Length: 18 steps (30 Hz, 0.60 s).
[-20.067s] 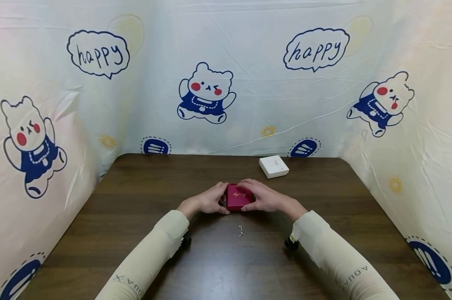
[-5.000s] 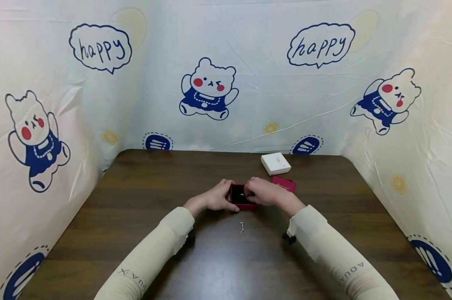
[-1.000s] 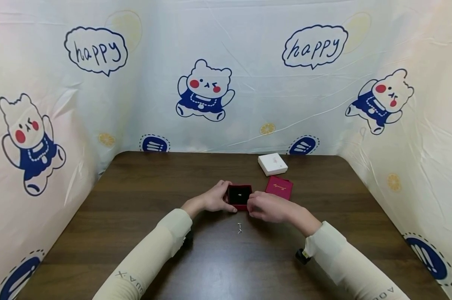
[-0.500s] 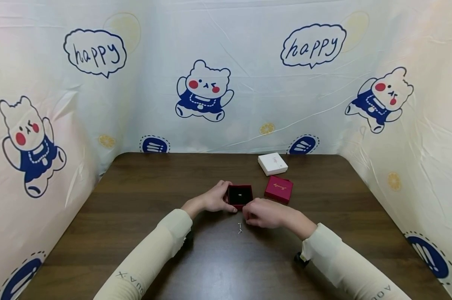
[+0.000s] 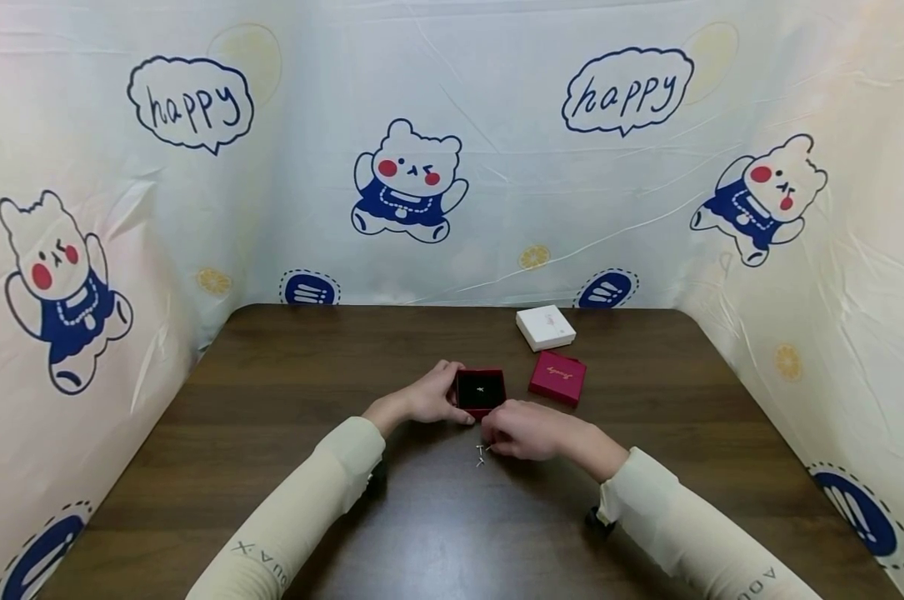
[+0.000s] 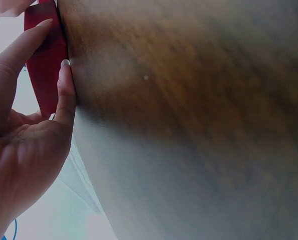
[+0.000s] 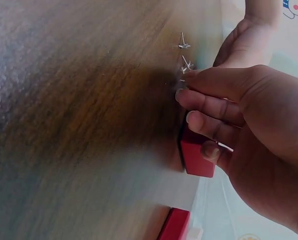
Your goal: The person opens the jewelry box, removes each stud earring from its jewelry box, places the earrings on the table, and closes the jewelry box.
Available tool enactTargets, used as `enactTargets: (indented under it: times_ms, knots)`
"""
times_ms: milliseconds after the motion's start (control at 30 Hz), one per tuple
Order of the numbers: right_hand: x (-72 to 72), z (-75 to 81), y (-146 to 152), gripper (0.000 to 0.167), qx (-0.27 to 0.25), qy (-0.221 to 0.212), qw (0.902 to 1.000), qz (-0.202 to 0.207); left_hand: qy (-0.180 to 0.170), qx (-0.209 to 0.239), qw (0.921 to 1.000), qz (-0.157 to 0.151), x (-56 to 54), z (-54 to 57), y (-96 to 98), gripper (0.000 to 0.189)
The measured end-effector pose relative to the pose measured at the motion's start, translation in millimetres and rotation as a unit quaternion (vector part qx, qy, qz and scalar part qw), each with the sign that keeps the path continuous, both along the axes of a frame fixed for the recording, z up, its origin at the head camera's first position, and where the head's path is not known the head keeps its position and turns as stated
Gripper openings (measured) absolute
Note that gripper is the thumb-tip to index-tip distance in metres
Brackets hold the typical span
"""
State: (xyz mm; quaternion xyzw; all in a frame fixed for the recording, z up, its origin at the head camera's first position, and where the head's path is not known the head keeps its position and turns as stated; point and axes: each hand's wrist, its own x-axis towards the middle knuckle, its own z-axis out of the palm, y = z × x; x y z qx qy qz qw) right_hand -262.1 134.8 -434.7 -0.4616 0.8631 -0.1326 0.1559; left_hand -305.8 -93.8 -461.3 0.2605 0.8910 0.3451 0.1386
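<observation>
A small red jewelry box point(image 5: 481, 412) with a black insert sits uncovered on the table, a tiny silver piece point(image 5: 480, 389) in its middle. My left hand point(image 5: 427, 396) grips its left end, thumb along the front; in the left wrist view fingers press the box's red side point(image 6: 44, 80). Just in front of the box, my right hand point(image 5: 526, 429) pinches a small silver stud earring point(image 7: 183, 80) between thumb and index finger, mostly hidden. Beside those fingertips lie two silver stud earrings point(image 5: 480, 461) on the tabletop, clearer as pins with ornate heads point(image 7: 184, 45) in the right wrist view.
The red lid point(image 5: 557, 377) with gold lettering lies right of the box, something red poking out behind it. A white box point(image 5: 545, 327) stands farther back. The brown wooden table point(image 5: 332, 358) ends at a printed curtain point(image 5: 511, 100).
Since 20 seconds ago the red lid came off and went to the right. During the last second my right hand left the box's side and moved toward the loose earrings. The left hand stayed.
</observation>
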Motion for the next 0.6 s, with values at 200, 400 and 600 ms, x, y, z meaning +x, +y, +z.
enactTargets:
  times_ms: [200, 400, 600]
  knots:
    - [-2.1, 5.2, 3.6, 0.011, -0.007, 0.013, 0.9998, -0.014, -0.002, 0.000, 1.0000, 0.001, -0.5, 0.6, 0.2, 0.082]
    - [-6.3, 11.2, 5.9, 0.009, -0.020, 0.028, 0.9992, -0.021, -0.001, -0.001, 1.0000, 0.002, -0.7, 1.8, 0.3, 0.082]
    - [-8.7, 14.7, 7.1, 0.006, -0.017, 0.042, 0.9986, -0.029, -0.003, 0.000, 1.0000, 0.003, -0.5, 0.1, 0.1, 0.084]
